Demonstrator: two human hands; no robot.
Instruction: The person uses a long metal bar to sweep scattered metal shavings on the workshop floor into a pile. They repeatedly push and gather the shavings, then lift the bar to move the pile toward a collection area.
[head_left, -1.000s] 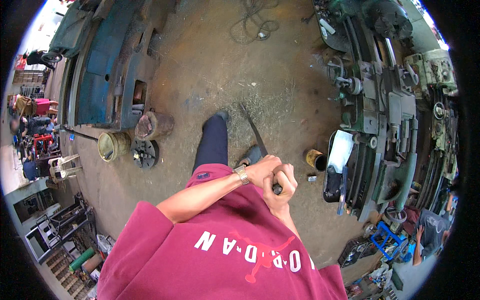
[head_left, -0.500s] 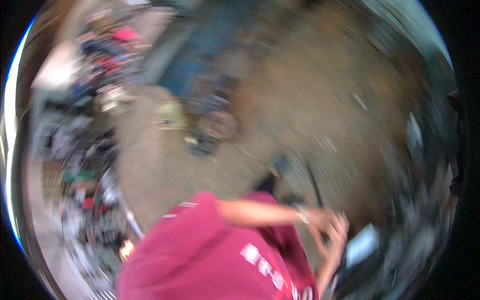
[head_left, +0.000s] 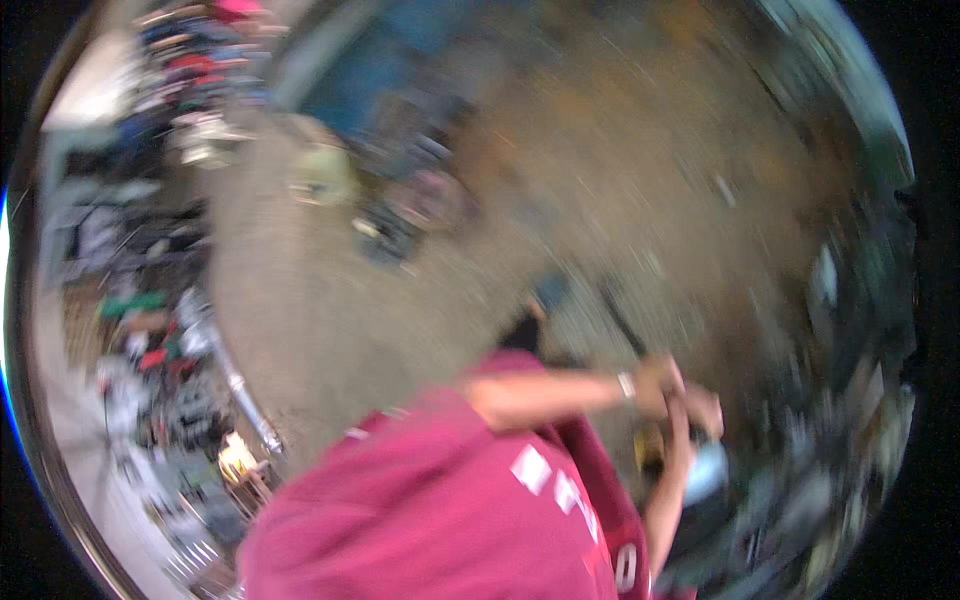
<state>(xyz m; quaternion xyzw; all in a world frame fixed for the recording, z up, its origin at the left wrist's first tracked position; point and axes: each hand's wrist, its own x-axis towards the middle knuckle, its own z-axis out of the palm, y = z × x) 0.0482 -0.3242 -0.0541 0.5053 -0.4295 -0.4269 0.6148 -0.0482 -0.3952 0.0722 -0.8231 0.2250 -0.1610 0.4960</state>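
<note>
The picture is heavily blurred by motion. My left hand, with a watch at the wrist, and my right hand are pressed together in front of my red shirt. Both seem closed around the lower end of a long thin dark metal rod, which slants up and to the left over the dirt floor. My dark trouser leg and shoe show just left of the rod. Finger detail is lost in the blur.
A blue machine stands at the top, with a pale round drum and dark round parts in front of it. Cluttered racks fill the left side. More machinery lines the right rim. A pale pipe lies lower left.
The view has swung sharply and blurred, so the blue machine and the left-hand clutter have slid across the picture. My hands, still together on the rod, now sit lower right.
</note>
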